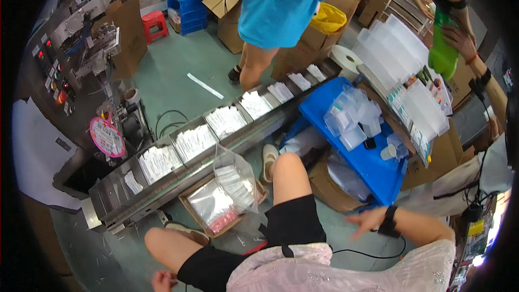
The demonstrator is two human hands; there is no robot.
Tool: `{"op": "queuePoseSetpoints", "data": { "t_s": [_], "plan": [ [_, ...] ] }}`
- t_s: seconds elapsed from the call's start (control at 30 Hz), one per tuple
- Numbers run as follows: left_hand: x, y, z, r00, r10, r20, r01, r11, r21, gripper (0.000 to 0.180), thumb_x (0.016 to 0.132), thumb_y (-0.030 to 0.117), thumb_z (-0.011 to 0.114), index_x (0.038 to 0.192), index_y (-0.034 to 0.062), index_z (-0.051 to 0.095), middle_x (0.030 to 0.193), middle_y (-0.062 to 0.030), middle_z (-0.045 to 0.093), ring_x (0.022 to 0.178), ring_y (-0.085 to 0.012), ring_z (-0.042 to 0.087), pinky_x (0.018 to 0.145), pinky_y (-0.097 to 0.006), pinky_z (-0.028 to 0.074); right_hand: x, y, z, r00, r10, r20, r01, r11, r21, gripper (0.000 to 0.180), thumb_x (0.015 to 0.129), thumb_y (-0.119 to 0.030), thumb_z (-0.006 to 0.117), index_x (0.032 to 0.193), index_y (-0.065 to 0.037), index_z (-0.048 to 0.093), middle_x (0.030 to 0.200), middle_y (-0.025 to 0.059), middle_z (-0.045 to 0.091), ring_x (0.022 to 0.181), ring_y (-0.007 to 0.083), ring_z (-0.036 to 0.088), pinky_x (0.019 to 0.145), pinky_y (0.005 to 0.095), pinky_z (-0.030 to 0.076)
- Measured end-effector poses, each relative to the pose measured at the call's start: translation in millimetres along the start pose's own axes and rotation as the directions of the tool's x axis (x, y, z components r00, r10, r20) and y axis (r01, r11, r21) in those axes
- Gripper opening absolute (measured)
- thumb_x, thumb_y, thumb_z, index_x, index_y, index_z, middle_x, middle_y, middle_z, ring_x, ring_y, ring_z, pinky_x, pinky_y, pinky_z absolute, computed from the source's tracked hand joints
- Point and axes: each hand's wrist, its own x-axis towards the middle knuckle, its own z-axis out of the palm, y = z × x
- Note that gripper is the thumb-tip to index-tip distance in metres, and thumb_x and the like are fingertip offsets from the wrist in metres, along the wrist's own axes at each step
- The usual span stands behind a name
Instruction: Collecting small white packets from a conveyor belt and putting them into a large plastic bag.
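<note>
My left hand (164, 281) hangs beside my left knee at the bottom edge, partly cut off. Its fingers are loosely bent, and nothing shows in them. Slightly blurred, my right hand (370, 221) reaches out below the blue tray with its fingers apart and nothing in them; a black band circles that wrist. Between my legs and the conveyor (157, 186) stands a shallow carton (190, 205) holding clear bags and white slips. One open clear bag (238, 173) rises from it. Several stacks of white folded slips (194, 141) fill the conveyor's compartments.
A tilted blue tray (324, 105) carries clear plastic cups. Translucent bins (392, 48) stand behind it. Another person in a blue shirt (286, 8) stands across the conveyor. At upper right, other hands (459, 38) hold a green object (444, 54). A machine (59, 70) stands left; a black cable (373, 256) crosses the floor.
</note>
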Motion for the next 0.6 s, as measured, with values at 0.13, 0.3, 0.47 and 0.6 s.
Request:
{"op": "queuePoseSetpoints", "data": {
  "t_s": [0.13, 0.3, 0.47, 0.6],
  "plan": [
    [-57.5, -114.8, -17.9, 0.999, 0.038, 0.025, -0.043, 0.965, 0.260, 0.020, 0.087, 0.020, 0.053, 0.087, 0.0009, 0.058, 0.081, -0.0118, 0.061, 0.071, -0.0208, 0.058, 0.069, -0.035, 0.049, 94.9, 124.3, 182.9, 0.900, 0.057, 0.432, -0.356, 0.669, 0.652, 0.102, 0.074, -0.046, 0.067, 0.143, -0.006, 0.004, 0.129, 0.0127, 0.046, 0.096, 0.0225, 0.057, 0.085, 0.0306, 0.044],
    [-170.4, -142.1, -37.2, 0.967, -0.233, -0.105, 0.251, 0.940, 0.230, 0.019, 0.087, 0.020, 0.054, 0.087, 0.0014, 0.058, 0.081, -0.0110, 0.061, 0.071, -0.0201, 0.057, 0.068, -0.034, 0.048, 90.0, 116.7, 227.5, 0.870, 0.015, 0.493, -0.256, 0.868, 0.426, 0.090, 0.077, -0.044, 0.065, 0.143, -0.009, 0.014, 0.130, 0.0074, 0.047, 0.095, 0.0228, 0.058, 0.086, 0.0305, 0.043],
    [-212.9, -119.4, -32.7, 0.861, -0.462, -0.212, 0.495, 0.855, 0.151, 0.019, 0.087, 0.020, 0.054, 0.088, 0.0019, 0.059, 0.081, -0.0102, 0.061, 0.070, -0.0194, 0.057, 0.066, -0.033, 0.048, 107.9, 109.7, 181.2, 0.674, 0.104, 0.732, -0.343, 0.921, 0.184, 0.090, 0.077, -0.044, 0.065, 0.143, -0.009, 0.016, 0.130, 0.0074, 0.047, 0.095, 0.0229, 0.058, 0.086, 0.0309, 0.043],
    [-206.4, -84.7, -40.6, 0.764, -0.595, -0.249, 0.632, 0.768, 0.103, 0.018, 0.087, 0.020, 0.054, 0.088, 0.0023, 0.059, 0.080, -0.0095, 0.061, 0.070, -0.0189, 0.057, 0.065, -0.033, 0.047, 124.5, 89.6, 147.8, 0.503, 0.164, 0.849, -0.364, 0.931, 0.036, 0.089, 0.076, -0.045, 0.065, 0.143, -0.009, 0.017, 0.130, 0.0074, 0.047, 0.095, 0.0230, 0.058, 0.086, 0.0312, 0.043]
  ]
}}
